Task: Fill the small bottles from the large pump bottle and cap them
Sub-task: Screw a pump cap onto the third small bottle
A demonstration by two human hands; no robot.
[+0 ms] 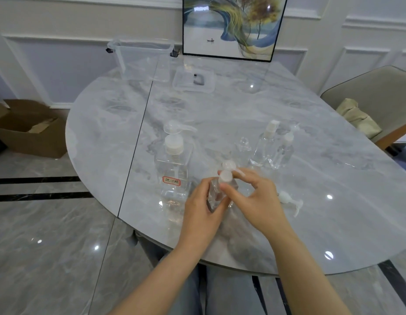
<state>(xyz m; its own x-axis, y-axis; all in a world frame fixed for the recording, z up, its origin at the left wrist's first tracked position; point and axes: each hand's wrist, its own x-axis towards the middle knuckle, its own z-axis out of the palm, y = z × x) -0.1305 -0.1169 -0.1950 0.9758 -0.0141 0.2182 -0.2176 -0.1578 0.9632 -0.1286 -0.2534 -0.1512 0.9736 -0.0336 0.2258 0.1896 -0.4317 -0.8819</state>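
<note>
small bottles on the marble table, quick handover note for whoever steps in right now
Left hand grips the small clear square bottle; right hand pinches its white pump cap.
Large clear labelled pump bottle stands left of it.
Behind: two capped clear bottles, one uncapped small clear bottle.
Loose white pump head lies to the right.
Left: finish this cap; the uncapped bottle remains.

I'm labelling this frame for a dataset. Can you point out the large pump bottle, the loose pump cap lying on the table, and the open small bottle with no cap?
large pump bottle [172, 169], head view, on its clear body.
loose pump cap [285, 197], head view, on its white collar.
open small bottle [243, 147], head view, on its shoulder below the neck.
</note>
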